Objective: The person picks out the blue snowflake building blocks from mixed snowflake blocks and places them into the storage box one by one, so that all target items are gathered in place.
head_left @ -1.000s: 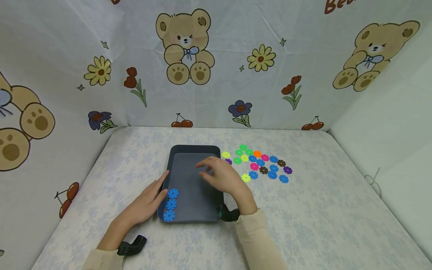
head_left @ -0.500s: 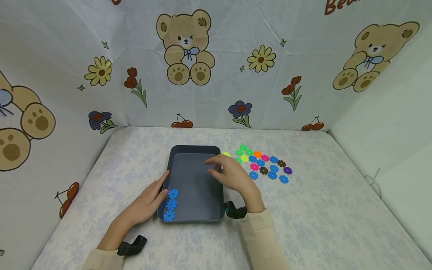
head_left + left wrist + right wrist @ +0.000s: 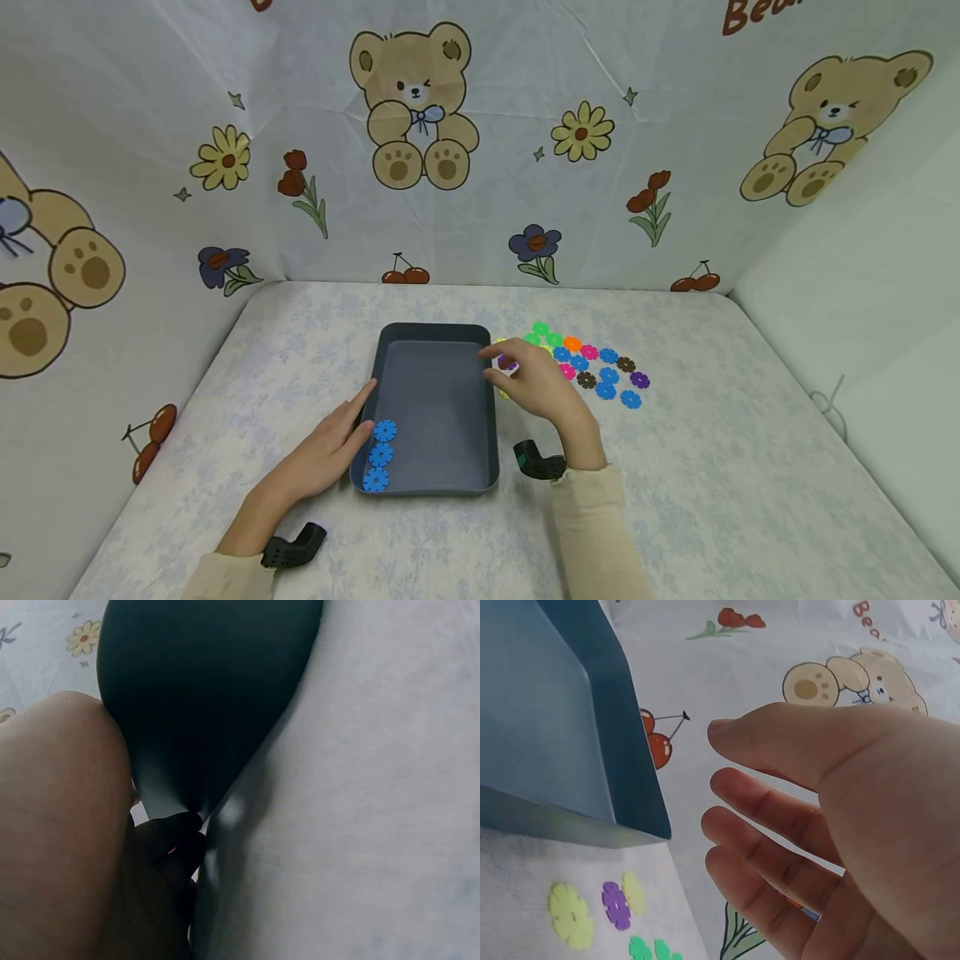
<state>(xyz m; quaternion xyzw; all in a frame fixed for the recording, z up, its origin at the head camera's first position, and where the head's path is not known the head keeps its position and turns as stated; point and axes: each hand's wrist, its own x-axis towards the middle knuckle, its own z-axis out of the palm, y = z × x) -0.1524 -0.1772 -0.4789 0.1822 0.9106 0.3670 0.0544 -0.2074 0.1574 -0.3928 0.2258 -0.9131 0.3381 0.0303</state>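
A dark grey rectangular tray (image 3: 442, 483) lies on the table, with three blue notched discs (image 3: 381, 454) in a column along its left side. My left hand (image 3: 330, 446) rests against the tray's left rim, fingers straight. In the left wrist view the tray's dark wall (image 3: 210, 690) fills the upper middle. My right hand (image 3: 536, 379) hovers past the tray's right rim with thumb and fingers apart and nothing between them. Beneath and beside it lie a purple disc (image 3: 616, 905) and a yellow disc (image 3: 571, 915), both plain in the right wrist view; the hand partly covers others.
Several loose notched discs lie right of the tray, among them green (image 3: 541, 329), orange (image 3: 572, 343), brown (image 3: 626, 364) and blue (image 3: 631, 399) ones. A bear-print cloth (image 3: 480, 225) stands behind the table. A thin pale cord (image 3: 828, 404) hangs at the right.
My right hand has moved right, from over the tray to beyond its right rim, above the near discs. My left hand and the three blue discs have stayed in place.
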